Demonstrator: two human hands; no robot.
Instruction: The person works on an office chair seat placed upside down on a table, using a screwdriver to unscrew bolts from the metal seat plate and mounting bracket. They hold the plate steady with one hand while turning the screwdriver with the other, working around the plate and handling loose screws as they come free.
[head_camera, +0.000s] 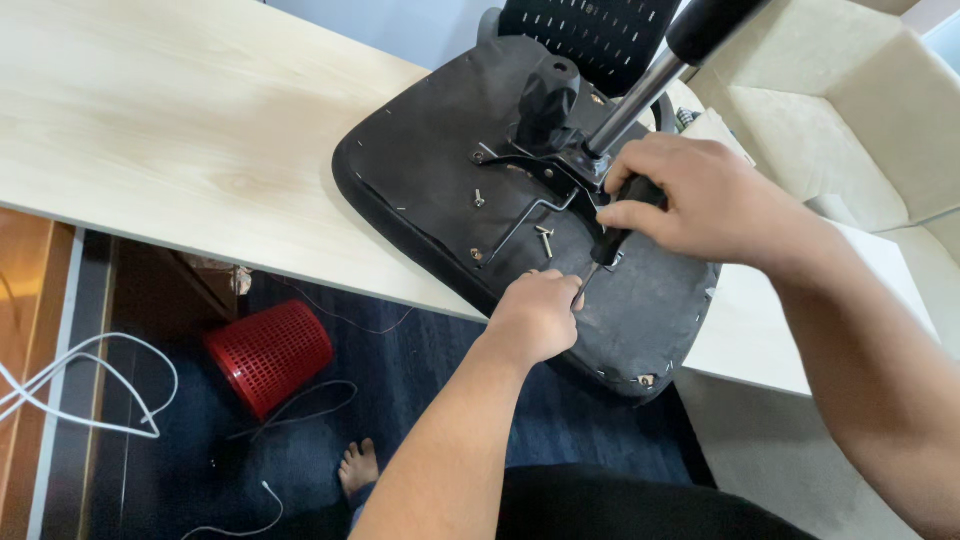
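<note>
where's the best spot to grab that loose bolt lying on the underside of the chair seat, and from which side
Pinch the loose bolt by its shank, fingers closing across it from straight above. It lies flat on the chair seat underside, apart from the metal bracket, so its sides are clear. The left hand looks nearest; the right hand grips the screwdriver.

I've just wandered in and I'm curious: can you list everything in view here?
Chair seat: one, black, upside down on the table.
Metal column: one, silver, rising from the seat's underside.
Loose screw: one, silver, on the seat.
Table: one, pale wood.
Basket: one, red, tipped on the floor.
Cables: white, on the floor.
Screwdriver: one, black, in the right hand.
Left hand: at the screwdriver's tip.
Right hand: gripping the screwdriver.
</note>
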